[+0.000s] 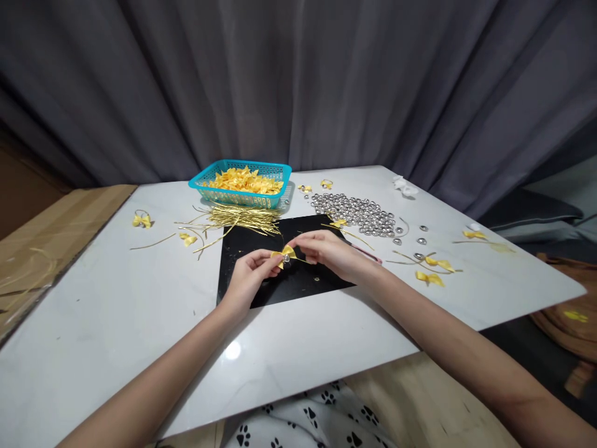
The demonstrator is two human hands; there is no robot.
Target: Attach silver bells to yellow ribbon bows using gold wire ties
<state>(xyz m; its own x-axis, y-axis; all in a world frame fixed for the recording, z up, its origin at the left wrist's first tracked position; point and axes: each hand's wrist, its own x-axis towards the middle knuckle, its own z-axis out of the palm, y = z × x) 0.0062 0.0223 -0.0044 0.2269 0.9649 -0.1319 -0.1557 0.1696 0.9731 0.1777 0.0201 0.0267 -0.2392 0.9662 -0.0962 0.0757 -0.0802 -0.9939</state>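
Observation:
Over the black mat (261, 292), a small yellow ribbon bow (289, 251) with a round silver bell-like piece (286, 258) at its middle is held up. My left hand (254, 272) pinches the bow's left side between thumb and fingers. At the bow's right side is my right hand (326, 251), its fingers drawn together; a thin gold cord (302, 260) runs out beneath them. Whether the right fingertips grip the bow or the cord is hard to see.
Behind the mat stand a turquoise basket (193, 183) of yellow bows, a bundle of gold cords (242, 218) and a spread of silver pieces (357, 211). Loose bows (429, 278) lie at right, another bow (142, 220) at left. A pink-handled tool (368, 254) lies by my right wrist.

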